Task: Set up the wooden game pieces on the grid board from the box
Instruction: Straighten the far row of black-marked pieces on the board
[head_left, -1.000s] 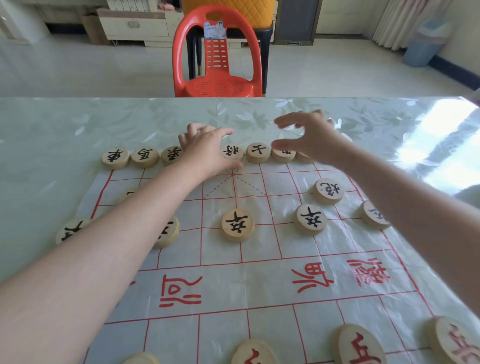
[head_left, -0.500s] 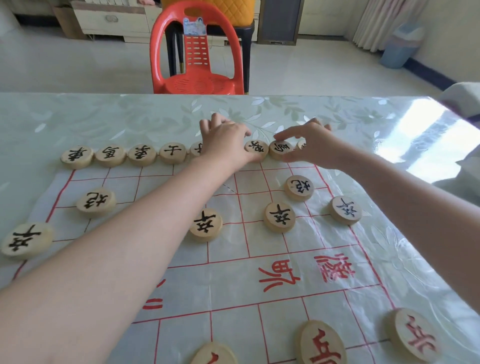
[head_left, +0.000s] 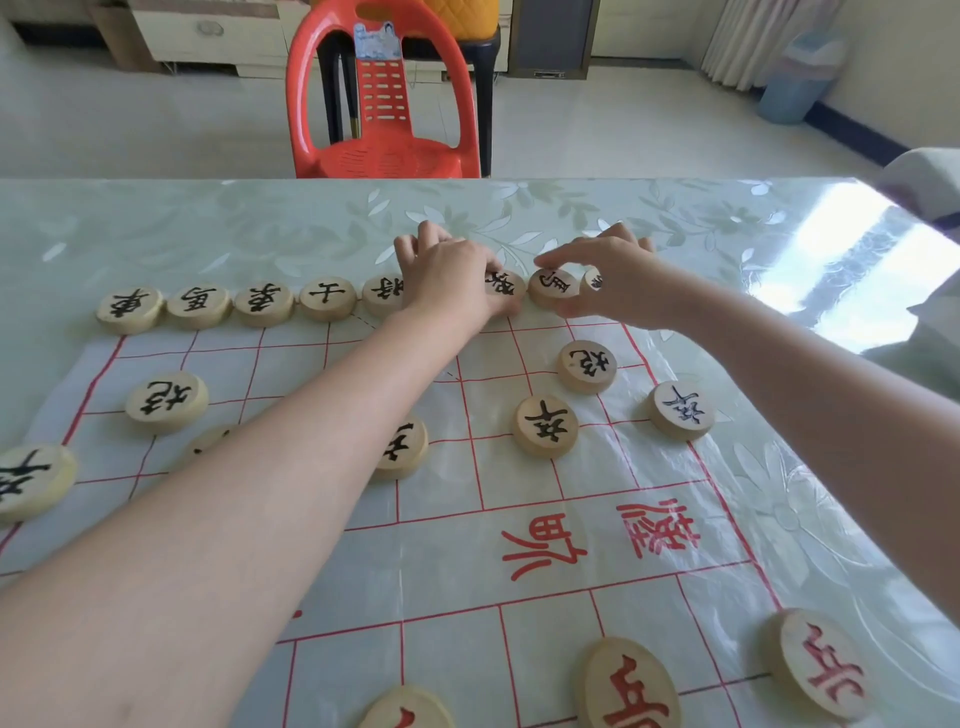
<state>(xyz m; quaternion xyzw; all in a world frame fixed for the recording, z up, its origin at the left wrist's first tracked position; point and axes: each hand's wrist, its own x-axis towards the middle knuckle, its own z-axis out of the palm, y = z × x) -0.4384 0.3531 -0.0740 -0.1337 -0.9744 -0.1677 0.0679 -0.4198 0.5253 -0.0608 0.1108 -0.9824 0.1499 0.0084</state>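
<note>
A pale green flowered tabletop (head_left: 208, 234) fills a tiled room, with a red plastic chair (head_left: 384, 104) beyond its far edge. On the tabletop lies a plastic grid board (head_left: 545, 519) ruled in red. Wooden game pieces (head_left: 265, 304) with black characters line its far edge, running left to right. Both hands reach across to that row. The right hand (head_left: 618, 280) pinches one piece (head_left: 553, 286) between forefinger and thumb. The left hand (head_left: 452, 280), just beside it, curls over the row, and any grip is hidden. The right hand is nearer the row's right end, which probably needs aligning next.
</note>
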